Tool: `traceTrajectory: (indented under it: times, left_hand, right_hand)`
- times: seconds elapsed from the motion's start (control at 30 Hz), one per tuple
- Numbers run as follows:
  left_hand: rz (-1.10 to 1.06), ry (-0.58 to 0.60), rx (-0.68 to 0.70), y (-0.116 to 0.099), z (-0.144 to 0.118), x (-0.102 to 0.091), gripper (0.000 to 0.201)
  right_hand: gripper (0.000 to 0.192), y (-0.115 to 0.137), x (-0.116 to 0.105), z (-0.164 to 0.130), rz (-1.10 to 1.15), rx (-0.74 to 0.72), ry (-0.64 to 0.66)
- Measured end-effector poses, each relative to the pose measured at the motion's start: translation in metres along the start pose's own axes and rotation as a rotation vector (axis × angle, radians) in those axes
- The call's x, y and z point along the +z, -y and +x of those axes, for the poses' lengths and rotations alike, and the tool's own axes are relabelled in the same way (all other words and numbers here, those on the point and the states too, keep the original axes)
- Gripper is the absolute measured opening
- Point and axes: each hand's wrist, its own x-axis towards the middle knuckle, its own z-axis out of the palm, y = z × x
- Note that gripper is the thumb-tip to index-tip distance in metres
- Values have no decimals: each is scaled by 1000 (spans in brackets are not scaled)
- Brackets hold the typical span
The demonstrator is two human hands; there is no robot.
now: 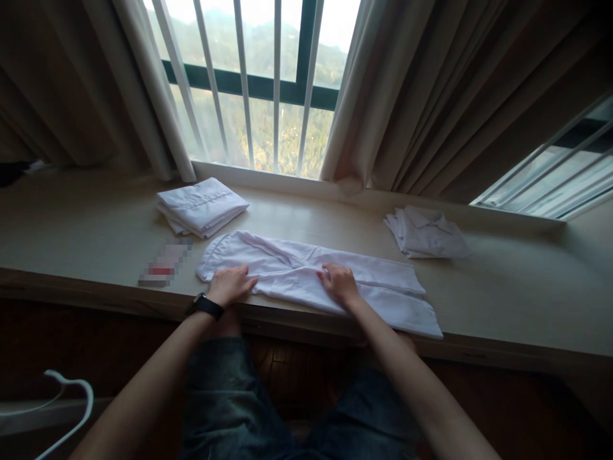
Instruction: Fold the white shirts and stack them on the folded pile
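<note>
Nearest, 2 hands press flat on 1 white shirt (316, 281) lying lengthwise along the near edge of the ledge (517, 300) — left hand (232, 285) near its left end, right hand (338, 282) at its middle, fingers spread, gripping nothing. It looks mid-fold. Farther: 1 folded stack (201, 206) left, 1 folded shirt (426, 233) right — 3 garments.

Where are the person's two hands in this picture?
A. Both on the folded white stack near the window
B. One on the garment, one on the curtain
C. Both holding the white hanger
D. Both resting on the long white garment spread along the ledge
D: the left hand and the right hand both lie flat on the long white garment, while the folded stack and the hanger lie untouched.
</note>
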Motion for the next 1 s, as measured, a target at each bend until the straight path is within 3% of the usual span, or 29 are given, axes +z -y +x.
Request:
traceTrajectory:
  times: [0.13,0.23,0.3,0.43,0.53,0.67,0.73,0.83,0.9,1.0]
  left_hand:
    - [-88,-205,177,-54,10,-2,41]
    - [-181,-272,364,-97,19,17,47]
    - [-169,-252,426,-111,23,34,48]
    - [-148,-200,426,-110,24,56,51]
    - [-171,-186,415,-104,23,57,52]
    - [-201,-180,411,-105,24,53,52]
    - [-201,-178,411,-106,24,53,52]
    - [-205,-171,401,-107,24,53,53]
    - [-211,-175,371,-108,22,52,54]
    - [-215,-202,294,-110,19,50,53]
  right_hand:
    - [41,-26,-10,-20,-61,35,-28]
    - [41,-38,-19,-30,-83,62,3]
    - [41,-49,-29,-35,-84,80,54]
    - [42,-94,-60,-55,-98,166,185]
    - [41,-146,-90,-75,-68,289,278]
    - [25,-210,-124,-98,143,422,440]
    - [29,-231,-133,-103,309,475,376]
    - [46,-244,-131,-103,486,546,133]
    - [48,-244,-121,-100,405,632,4]
    - [41,-229,-99,-95,34,713,-175]
